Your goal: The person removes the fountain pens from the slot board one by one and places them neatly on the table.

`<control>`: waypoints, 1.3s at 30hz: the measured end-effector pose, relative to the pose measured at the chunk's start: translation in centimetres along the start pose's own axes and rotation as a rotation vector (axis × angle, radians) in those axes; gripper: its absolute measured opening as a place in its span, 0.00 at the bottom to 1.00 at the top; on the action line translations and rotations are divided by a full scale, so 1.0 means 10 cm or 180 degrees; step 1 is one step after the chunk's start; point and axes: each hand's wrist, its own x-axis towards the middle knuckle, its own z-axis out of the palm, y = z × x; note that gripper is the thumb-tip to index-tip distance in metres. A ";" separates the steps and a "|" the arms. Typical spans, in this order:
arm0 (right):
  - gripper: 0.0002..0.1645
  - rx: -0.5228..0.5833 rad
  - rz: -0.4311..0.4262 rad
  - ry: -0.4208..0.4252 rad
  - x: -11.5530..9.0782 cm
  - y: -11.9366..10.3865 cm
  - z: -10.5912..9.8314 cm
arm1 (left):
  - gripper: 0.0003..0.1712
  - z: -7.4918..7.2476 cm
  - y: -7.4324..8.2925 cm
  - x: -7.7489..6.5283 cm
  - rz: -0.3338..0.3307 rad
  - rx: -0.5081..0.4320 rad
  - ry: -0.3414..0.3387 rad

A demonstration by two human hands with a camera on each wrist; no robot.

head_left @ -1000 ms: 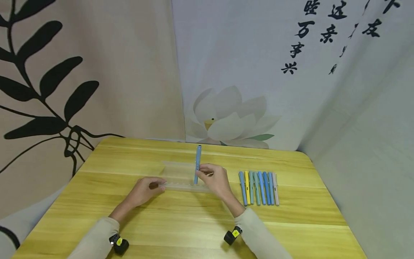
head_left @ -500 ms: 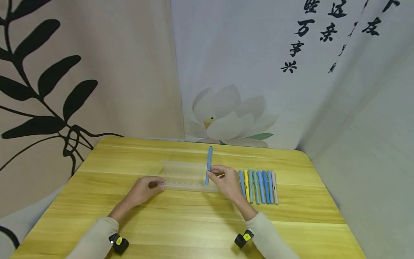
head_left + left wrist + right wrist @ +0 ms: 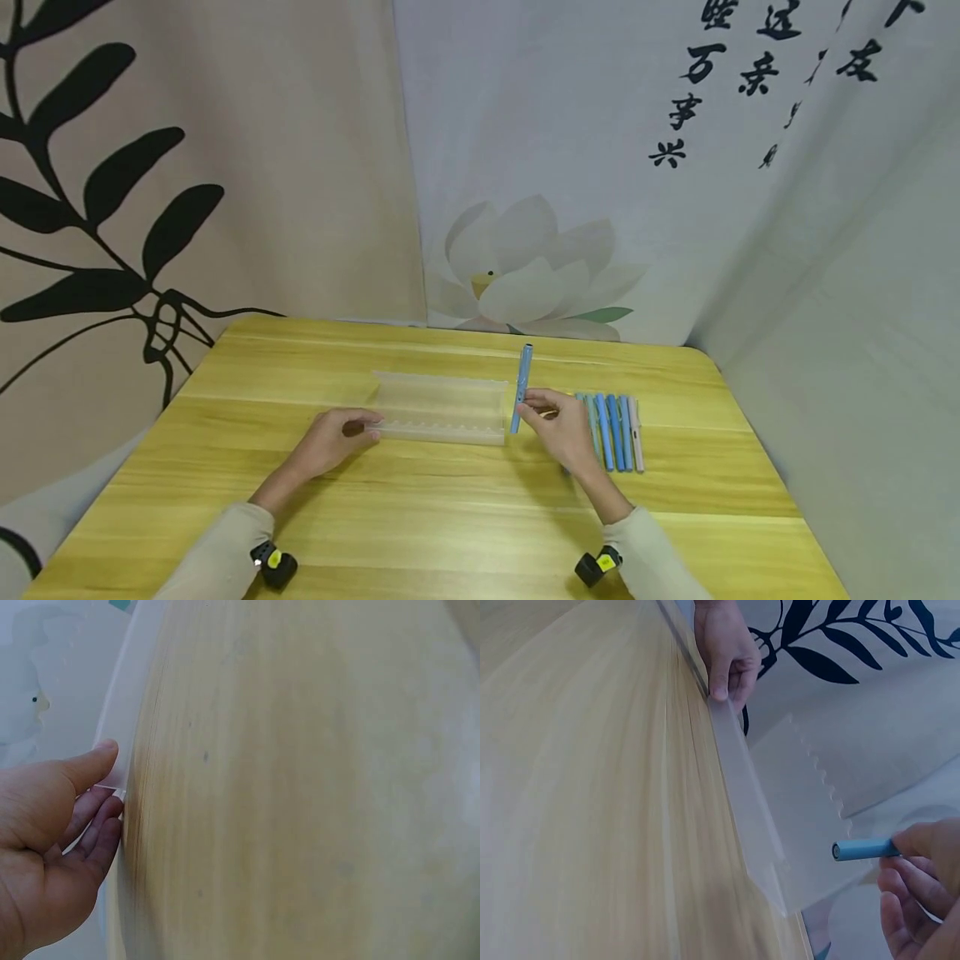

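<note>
A translucent plastic pen holder (image 3: 438,404) with a notched inner edge lies on the wooden table, left of centre. Its left end is pinched between thumb and fingers of my left hand (image 3: 330,442); the left wrist view shows the thumb on the holder's front wall (image 3: 127,712). Just past the holder's right end, my right hand (image 3: 564,429) pinches a light blue pen (image 3: 524,375) between thumb and fingers, nearly upright. In the right wrist view, one end of that blue pen (image 3: 859,850) points toward the holder (image 3: 810,825).
A row of pens (image 3: 617,429), blue, green and greyish pink, lies on the table (image 3: 420,517) to the right, partly hidden by my right hand. Behind the table hangs a light curtain (image 3: 525,125) with a printed flower and writing. Each wrist carries a small black camera (image 3: 279,568).
My right hand has moved right with the blue pen, from over the holder to beyond its right end, now covering the left pens of the row. My left hand stays on the holder.
</note>
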 end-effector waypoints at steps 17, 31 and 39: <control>0.17 -0.0239 0.0157 0.0145 -0.10 0.29 -0.50 | 0.15 0.00 -0.01 -0.02 0.0007 0.0003 0.0013; 0.16 -0.0551 0.0273 0.0426 -0.19 0.54 -0.91 | 0.15 -0.01 0.00 -0.01 0.0024 -0.0015 0.0025; 0.17 -0.0728 0.0451 0.0504 -0.27 0.65 -1.08 | 0.15 0.00 -0.01 0.00 0.0013 -0.0020 0.0015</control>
